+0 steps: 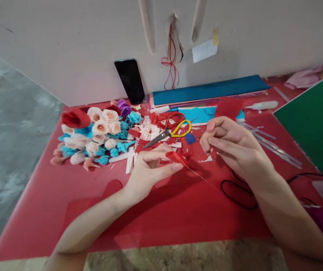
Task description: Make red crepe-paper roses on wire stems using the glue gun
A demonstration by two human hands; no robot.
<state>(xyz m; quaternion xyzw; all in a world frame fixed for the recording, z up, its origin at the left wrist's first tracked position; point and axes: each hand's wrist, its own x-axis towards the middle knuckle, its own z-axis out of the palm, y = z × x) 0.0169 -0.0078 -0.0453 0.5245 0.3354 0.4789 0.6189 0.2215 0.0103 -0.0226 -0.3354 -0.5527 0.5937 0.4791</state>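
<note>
Between the thumb and fingers of my left hand (150, 169) is a small rolled piece of red crepe paper (176, 159), shaped like a flower bud. A thin pale strand (203, 178), wire or thread, runs from its lower end down to the right. My right hand (231, 145) is raised beside it, fingertips pinched together; whatever they hold is too small to make out. Behind that hand lies a red paper piece (229, 107) over light blue paper (196, 114). Scissors (164, 133) with red and yellow handles rest on paper scraps beyond my left hand.
Several paper flowers (100, 128) crowd the red table's (150, 214) left side. A phone (130, 81) leans on the wall. Further right are a white glue bottle (263, 105), clear sticks (276, 148), a black cable (238, 195) and a green board (316, 120). Blue paper (209, 90) lies along the back.
</note>
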